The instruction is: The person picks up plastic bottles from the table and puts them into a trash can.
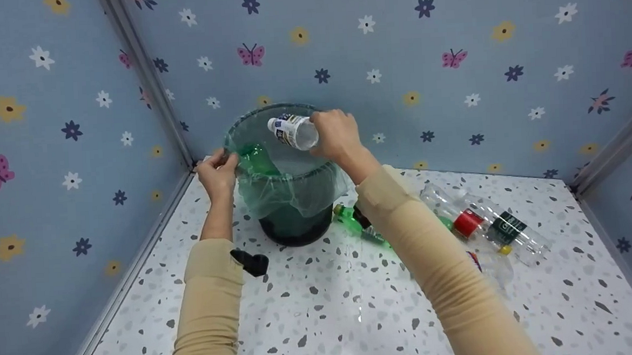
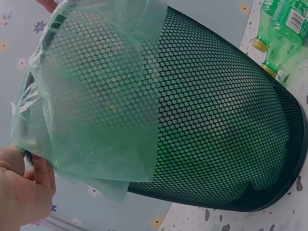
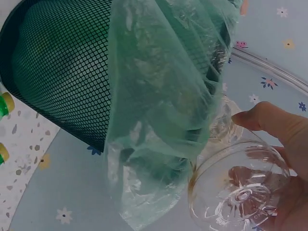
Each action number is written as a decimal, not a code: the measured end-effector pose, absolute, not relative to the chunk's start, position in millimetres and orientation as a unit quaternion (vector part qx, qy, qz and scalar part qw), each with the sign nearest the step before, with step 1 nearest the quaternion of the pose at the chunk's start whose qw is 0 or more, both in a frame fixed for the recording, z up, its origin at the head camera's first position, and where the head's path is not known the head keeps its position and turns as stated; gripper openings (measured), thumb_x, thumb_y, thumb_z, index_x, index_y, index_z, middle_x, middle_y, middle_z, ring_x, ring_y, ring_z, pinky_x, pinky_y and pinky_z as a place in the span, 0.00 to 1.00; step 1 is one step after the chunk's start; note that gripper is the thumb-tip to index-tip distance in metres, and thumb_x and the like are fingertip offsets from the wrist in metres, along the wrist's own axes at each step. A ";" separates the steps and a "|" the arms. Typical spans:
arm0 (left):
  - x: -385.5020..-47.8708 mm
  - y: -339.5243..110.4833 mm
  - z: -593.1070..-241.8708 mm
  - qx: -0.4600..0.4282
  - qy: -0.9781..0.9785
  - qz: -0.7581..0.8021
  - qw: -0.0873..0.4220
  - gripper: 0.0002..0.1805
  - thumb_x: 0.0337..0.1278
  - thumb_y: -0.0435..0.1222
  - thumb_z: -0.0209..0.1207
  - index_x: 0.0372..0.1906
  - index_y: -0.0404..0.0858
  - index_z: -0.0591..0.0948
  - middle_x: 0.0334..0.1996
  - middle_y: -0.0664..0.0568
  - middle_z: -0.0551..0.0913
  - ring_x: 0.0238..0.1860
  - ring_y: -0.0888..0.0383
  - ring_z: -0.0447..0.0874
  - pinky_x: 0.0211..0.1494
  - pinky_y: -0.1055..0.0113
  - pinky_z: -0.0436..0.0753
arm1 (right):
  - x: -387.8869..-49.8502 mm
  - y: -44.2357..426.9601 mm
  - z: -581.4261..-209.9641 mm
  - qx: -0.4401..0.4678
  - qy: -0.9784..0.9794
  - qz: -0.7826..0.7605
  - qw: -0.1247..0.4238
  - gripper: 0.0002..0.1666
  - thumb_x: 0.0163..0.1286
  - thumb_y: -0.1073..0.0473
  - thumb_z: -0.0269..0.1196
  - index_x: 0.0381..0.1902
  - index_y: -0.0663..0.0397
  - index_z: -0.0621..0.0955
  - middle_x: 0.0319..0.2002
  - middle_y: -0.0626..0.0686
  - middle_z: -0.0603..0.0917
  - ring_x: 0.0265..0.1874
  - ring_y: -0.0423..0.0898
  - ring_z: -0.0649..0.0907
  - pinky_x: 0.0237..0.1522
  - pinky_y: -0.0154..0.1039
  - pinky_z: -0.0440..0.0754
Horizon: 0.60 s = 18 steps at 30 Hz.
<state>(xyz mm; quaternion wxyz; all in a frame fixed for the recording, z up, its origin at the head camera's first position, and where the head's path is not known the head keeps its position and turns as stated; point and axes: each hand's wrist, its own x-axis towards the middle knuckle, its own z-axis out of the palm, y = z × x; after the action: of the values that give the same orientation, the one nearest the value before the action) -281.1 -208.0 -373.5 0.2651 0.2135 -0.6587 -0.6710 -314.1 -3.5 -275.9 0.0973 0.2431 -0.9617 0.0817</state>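
A dark mesh waste bin [image 2: 216, 110] stands on the speckled surface, lined with a thin green plastic bag [image 1: 316, 191] folded over its rim. My left hand [image 1: 218, 174] pinches the bag and rim on the left side, thumb and fingers on either side of the edge. My right hand [image 1: 338, 136] grips a clear plastic bottle [image 1: 294, 131] with a white and dark label, held tilted over the bin's mouth, its cap end pointing left. Inside the bin a green bottle [image 1: 258, 160] shows. In the right wrist view the bottle's clear base [image 3: 240, 192] faces the camera.
Right of the bin lie green bottles [image 1: 350, 219] and several clear bottles, one with a red label [image 1: 468, 222], another with a dark green label [image 1: 507, 228]. A small black object [image 1: 253, 262] lies in front of the bin. Flowered walls [image 1: 374, 44] enclose the surface.
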 end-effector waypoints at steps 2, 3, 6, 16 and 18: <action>-280.3 -207.2 -373.3 0.211 -0.659 -0.670 0.267 0.21 0.55 0.31 0.55 0.55 0.32 0.72 0.44 0.42 0.74 0.40 0.57 0.75 0.38 0.72 0.75 | -315.2 -3.7 -278.6 0.246 -0.960 0.087 0.102 0.28 0.51 0.54 0.68 0.50 0.57 0.77 0.45 0.54 0.78 0.46 0.53 0.74 0.48 0.49 0.69; -280.8 -207.2 -373.9 0.210 -0.657 -0.673 0.268 0.21 0.55 0.31 0.55 0.55 0.32 0.73 0.44 0.42 0.74 0.40 0.57 0.75 0.38 0.72 0.75 | -315.4 -3.8 -279.6 0.245 -0.959 0.091 0.105 0.27 0.52 0.54 0.67 0.50 0.57 0.77 0.45 0.54 0.78 0.46 0.53 0.74 0.48 0.49 0.68; -282.1 -207.3 -375.7 0.210 -0.652 -0.676 0.273 0.20 0.54 0.30 0.55 0.54 0.32 0.74 0.41 0.44 0.74 0.38 0.57 0.74 0.36 0.72 0.75 | -315.2 -4.3 -282.1 0.239 -0.959 0.107 0.108 0.26 0.55 0.51 0.65 0.51 0.56 0.76 0.46 0.54 0.77 0.48 0.52 0.72 0.50 0.49 0.66; -312.7 -225.8 -410.3 0.196 -0.638 -0.690 0.281 0.18 0.50 0.32 0.60 0.49 0.36 0.79 0.36 0.46 0.76 0.35 0.58 0.77 0.33 0.71 0.77 | -312.3 4.3 -288.6 0.225 -0.948 0.185 0.128 0.27 0.61 0.49 0.60 0.56 0.54 0.73 0.52 0.54 0.73 0.53 0.51 0.70 0.53 0.46 0.67; -360.2 -256.1 -464.5 0.180 -0.625 -0.699 0.297 0.18 0.43 0.37 0.66 0.44 0.42 0.82 0.33 0.48 0.78 0.32 0.58 0.78 0.26 0.71 0.77 | -311.7 9.3 -290.9 0.224 -0.944 0.207 0.128 0.25 0.61 0.50 0.59 0.55 0.54 0.74 0.51 0.54 0.74 0.52 0.49 0.71 0.53 0.44 0.68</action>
<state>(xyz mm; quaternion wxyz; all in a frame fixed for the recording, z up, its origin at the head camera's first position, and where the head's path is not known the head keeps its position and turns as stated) -360.2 -256.1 -464.5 0.2975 0.1798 -0.6254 -0.6986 -311.7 9.3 -290.9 0.1283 0.2237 -0.9438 0.2066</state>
